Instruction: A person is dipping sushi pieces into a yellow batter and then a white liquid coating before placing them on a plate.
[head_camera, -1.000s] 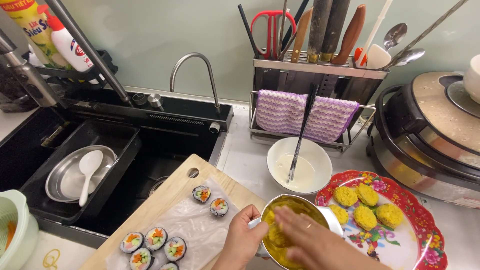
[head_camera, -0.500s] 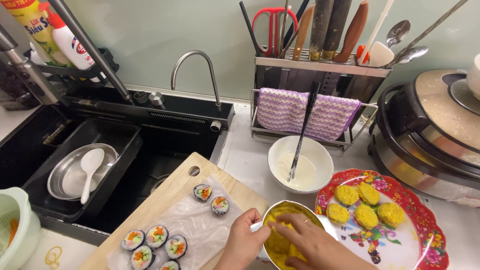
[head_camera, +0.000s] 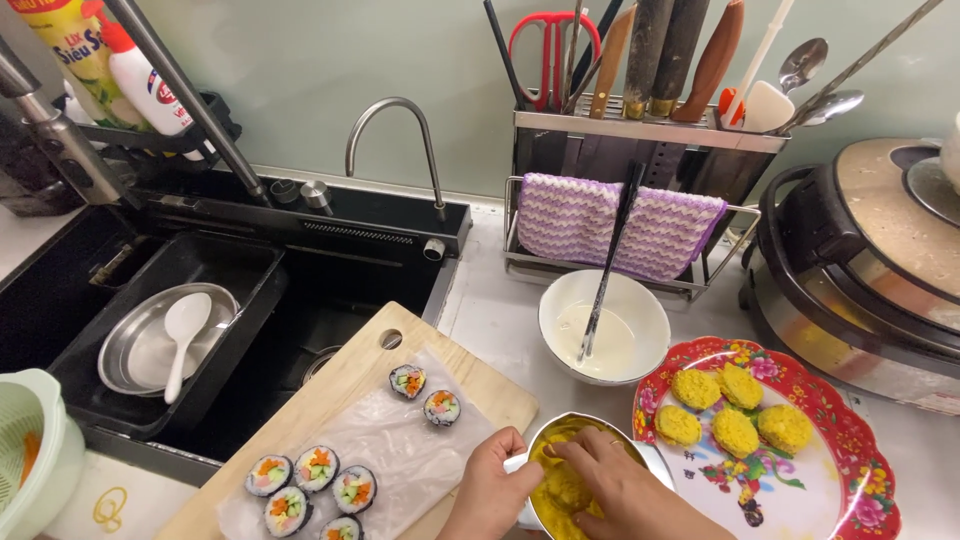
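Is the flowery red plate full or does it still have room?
Still room. Five yellow breaded pieces sit at the far side of the plate; its near half is bare.

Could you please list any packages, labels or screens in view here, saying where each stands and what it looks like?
Yellow bottle: top left corner on the black rack above the sink, tall, with a red and green label.
White bottle: just right of the yellow one on the same rack, slim, red cap, red and blue label.
Yellow mark: bottom left on the pale counter edge, a small looped emblem.
No screens show.
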